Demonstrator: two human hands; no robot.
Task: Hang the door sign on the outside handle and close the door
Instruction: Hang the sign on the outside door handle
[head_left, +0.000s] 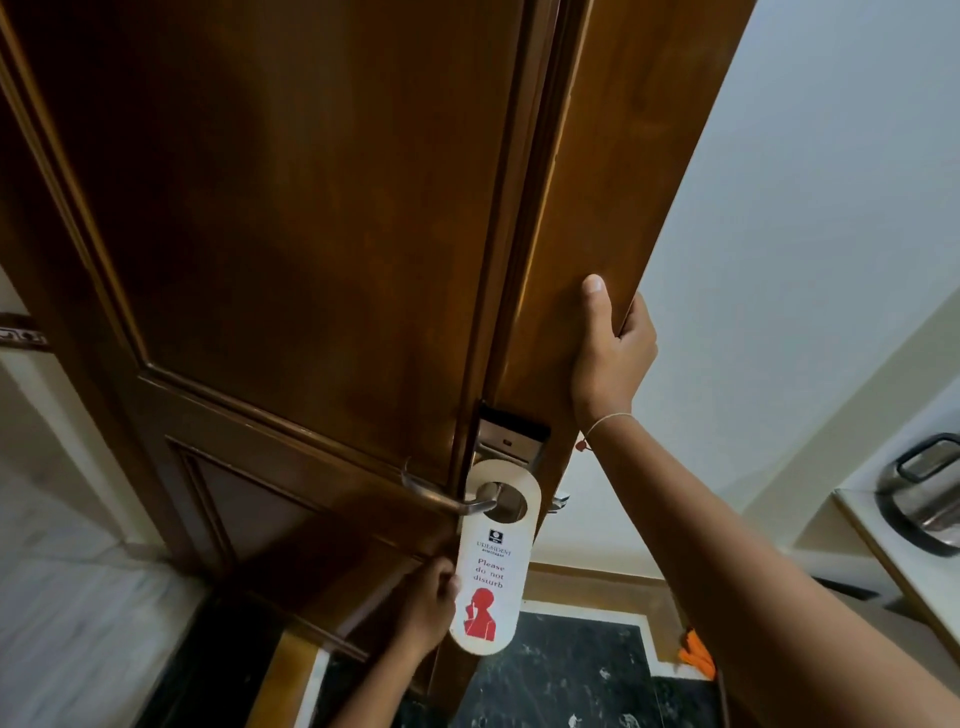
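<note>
A white oval door sign (491, 561) with red "Please do not disturb" lettering and a red figure hangs with its round hole over the metal lever handle (447, 496), below the electronic lock plate (511, 441). My left hand (428, 605) pinches the sign's lower left edge. My right hand (610, 348) grips the edge of the dark wooden door (285, 208), thumb on the near face and fingers wrapped behind. The door stands ajar.
A white wall (779, 208) rises on the right. A counter (893, 545) at the right edge carries a steel kettle (922, 491). Dark marble floor (571, 670) shows below the door, with an orange object (696, 652) beside it.
</note>
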